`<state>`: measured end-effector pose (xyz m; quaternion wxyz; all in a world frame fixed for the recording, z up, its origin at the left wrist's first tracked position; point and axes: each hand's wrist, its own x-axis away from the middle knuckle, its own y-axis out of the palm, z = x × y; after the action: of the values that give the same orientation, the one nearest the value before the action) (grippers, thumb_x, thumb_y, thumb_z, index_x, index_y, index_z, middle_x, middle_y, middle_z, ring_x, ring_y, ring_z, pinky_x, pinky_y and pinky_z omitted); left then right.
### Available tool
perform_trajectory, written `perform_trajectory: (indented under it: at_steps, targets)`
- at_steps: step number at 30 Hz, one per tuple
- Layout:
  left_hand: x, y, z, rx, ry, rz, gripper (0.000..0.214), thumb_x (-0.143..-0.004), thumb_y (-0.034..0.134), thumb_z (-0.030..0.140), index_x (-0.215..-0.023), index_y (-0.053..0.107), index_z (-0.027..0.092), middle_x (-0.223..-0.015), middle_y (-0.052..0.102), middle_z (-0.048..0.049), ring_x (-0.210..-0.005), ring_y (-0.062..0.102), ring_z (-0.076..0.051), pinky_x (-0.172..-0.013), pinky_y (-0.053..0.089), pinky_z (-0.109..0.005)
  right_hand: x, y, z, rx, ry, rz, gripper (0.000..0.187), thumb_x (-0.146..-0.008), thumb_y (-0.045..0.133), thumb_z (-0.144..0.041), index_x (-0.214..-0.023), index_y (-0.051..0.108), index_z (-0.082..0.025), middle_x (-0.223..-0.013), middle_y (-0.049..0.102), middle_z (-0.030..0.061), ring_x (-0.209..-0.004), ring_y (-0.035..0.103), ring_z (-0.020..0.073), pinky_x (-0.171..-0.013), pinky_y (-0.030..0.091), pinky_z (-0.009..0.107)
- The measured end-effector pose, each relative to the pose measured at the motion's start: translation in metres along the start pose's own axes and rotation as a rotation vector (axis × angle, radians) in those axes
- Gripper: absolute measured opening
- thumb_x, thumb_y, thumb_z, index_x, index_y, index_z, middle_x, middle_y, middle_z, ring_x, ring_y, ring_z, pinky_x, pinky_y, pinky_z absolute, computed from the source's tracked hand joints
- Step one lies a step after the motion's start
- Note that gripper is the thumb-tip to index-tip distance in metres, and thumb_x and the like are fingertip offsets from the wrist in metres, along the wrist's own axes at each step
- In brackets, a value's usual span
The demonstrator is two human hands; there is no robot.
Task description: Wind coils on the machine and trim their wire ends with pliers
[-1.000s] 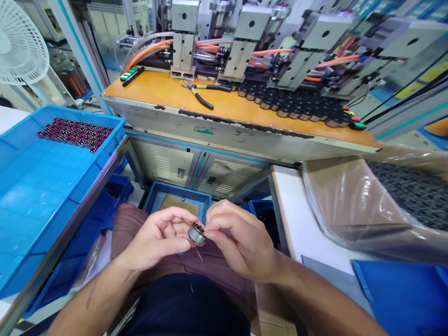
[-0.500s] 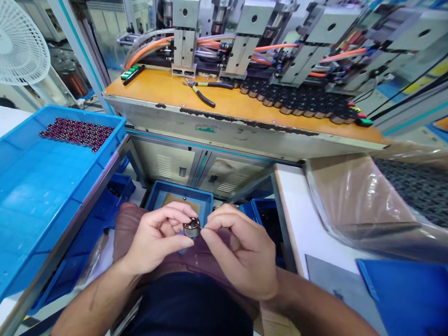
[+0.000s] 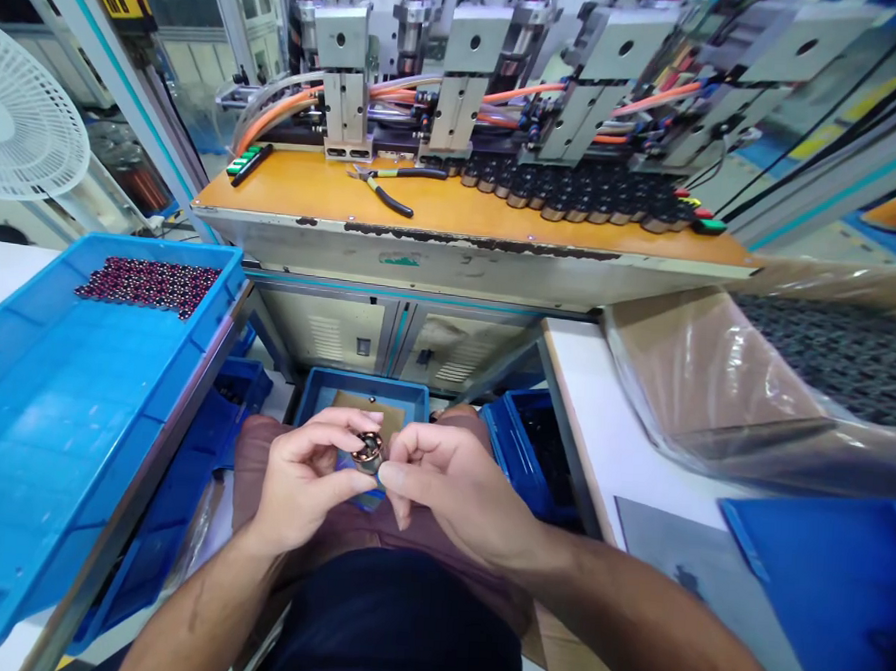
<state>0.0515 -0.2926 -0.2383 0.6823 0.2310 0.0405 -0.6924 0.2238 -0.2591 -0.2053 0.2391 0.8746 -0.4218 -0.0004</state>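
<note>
A small motor stator (image 3: 369,456), a grey metal ring with copper windings, is held above my lap. My left hand (image 3: 299,480) grips it from the left between thumb and fingers, its open top tilted toward me. At the stator's right side is my right hand (image 3: 459,481), thumb and index finger pinched together against its edge. Whatever may lie between those right fingertips is too small or hidden to make out.
Left, a blue tray (image 3: 107,378) holds rows of small dark-red wound parts (image 3: 150,285). Ahead, cutting pliers (image 3: 385,187) and rows of black-topped parts (image 3: 576,190) lie on the orange machine table (image 3: 275,194). Right, a plastic-lined box (image 3: 686,378) contains many dark parts. A blue bin (image 3: 362,383) stands below.
The stator has tilted to show more of its inside. My right hand has turned lower, its fingers now against the stator's edge. The camera view has shifted slightly.
</note>
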Motion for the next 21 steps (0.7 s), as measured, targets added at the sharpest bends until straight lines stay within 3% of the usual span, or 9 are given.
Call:
perform_trajectory:
  at_steps: [4, 7, 9, 11, 14, 17, 19, 21]
  targets:
    - [0.001, -0.001, -0.001, -0.006, 0.003, -0.002, 0.038, -0.068, 0.082, 0.003, -0.096, 0.075, 0.027, -0.104, 0.073, -0.0026, -0.113, 0.066, -0.024, -0.101, 0.052, -0.041, -0.003, -0.003, 0.005, -0.041, 0.003, -0.082, 0.033, -0.078, 0.077, -0.041, -0.089, 0.062, -0.014, -0.059, 0.060, -0.0024, -0.048, 0.054, 0.0086, -0.051, 0.047, 0.021]
    - [0.002, 0.000, 0.000, 0.001, -0.013, -0.028, 0.037, -0.070, 0.082, 0.008, -0.100, 0.075, 0.028, -0.108, 0.074, -0.0030, -0.118, 0.064, -0.025, -0.103, 0.050, -0.042, -0.005, -0.005, 0.010, -0.031, -0.077, -0.144, 0.034, -0.081, 0.073, -0.040, -0.099, 0.066, -0.013, -0.063, 0.061, -0.0012, -0.053, 0.056, 0.0088, -0.054, 0.050, 0.022]
    - [0.001, 0.002, -0.001, 0.041, -0.039, -0.026, 0.025, -0.078, 0.078, 0.017, -0.100, 0.076, 0.029, -0.113, 0.074, -0.0037, -0.121, 0.062, -0.025, -0.104, 0.049, -0.042, -0.006, -0.005, 0.013, -0.001, -0.160, -0.126, 0.028, -0.082, 0.072, -0.035, -0.100, 0.065, -0.014, -0.066, 0.062, -0.0005, -0.055, 0.058, 0.0096, -0.055, 0.051, 0.022]
    - [-0.002, 0.004, -0.006, 0.114, -0.102, 0.036, 0.011, -0.086, 0.070, 0.028, -0.095, 0.077, 0.029, -0.115, 0.074, -0.0039, -0.121, 0.062, -0.025, -0.102, 0.050, -0.041, -0.007, -0.005, 0.015, 0.120, -0.346, -0.035, 0.023, -0.081, 0.071, -0.026, -0.101, 0.065, -0.016, -0.075, 0.064, 0.0009, -0.060, 0.060, 0.0104, -0.055, 0.052, 0.022]
    - [-0.008, 0.004, -0.015, 0.134, -0.275, 0.262, 0.017, -0.089, 0.065, 0.037, -0.091, 0.078, 0.025, -0.110, 0.076, -0.0063, -0.110, 0.069, -0.023, -0.093, 0.054, -0.036, -0.010, -0.007, 0.013, 0.565, -0.801, 0.178, 0.021, -0.081, 0.068, -0.015, -0.100, 0.064, -0.018, -0.084, 0.066, 0.0034, -0.068, 0.063, 0.0124, -0.059, 0.053, 0.023]
    - [-0.004, 0.004, -0.011, -0.154, -0.277, 0.511, 0.018, -0.087, 0.068, 0.034, -0.098, 0.076, 0.022, -0.102, 0.077, -0.0057, -0.097, 0.072, -0.018, -0.085, 0.055, -0.027, -0.014, -0.015, 0.014, 1.098, -1.162, 0.387, 0.017, -0.084, 0.065, -0.015, -0.101, 0.062, -0.016, -0.083, 0.070, 0.0056, -0.073, 0.066, 0.0153, -0.066, 0.056, 0.027]
    - [0.006, 0.008, 0.002, -0.438, -0.134, 0.481, 0.019, -0.086, 0.069, 0.025, -0.104, 0.073, 0.023, -0.098, 0.077, -0.0030, -0.091, 0.072, -0.015, -0.084, 0.055, -0.025, -0.015, -0.025, 0.018, 1.300, -1.293, 0.426, 0.018, -0.085, 0.065, -0.015, -0.103, 0.062, -0.014, -0.084, 0.071, 0.0067, -0.076, 0.068, 0.0170, -0.072, 0.057, 0.029]
    - [0.015, 0.015, 0.020, -0.662, -0.017, 0.280, 0.028, -0.085, 0.069, 0.018, -0.112, 0.070, 0.024, -0.096, 0.077, -0.0022, -0.087, 0.072, -0.016, -0.084, 0.056, -0.026, -0.015, -0.036, 0.023, 1.371, -1.380, 0.394, 0.022, -0.084, 0.066, -0.013, -0.106, 0.063, -0.013, -0.085, 0.072, 0.0072, -0.079, 0.069, 0.0184, -0.073, 0.058, 0.030]
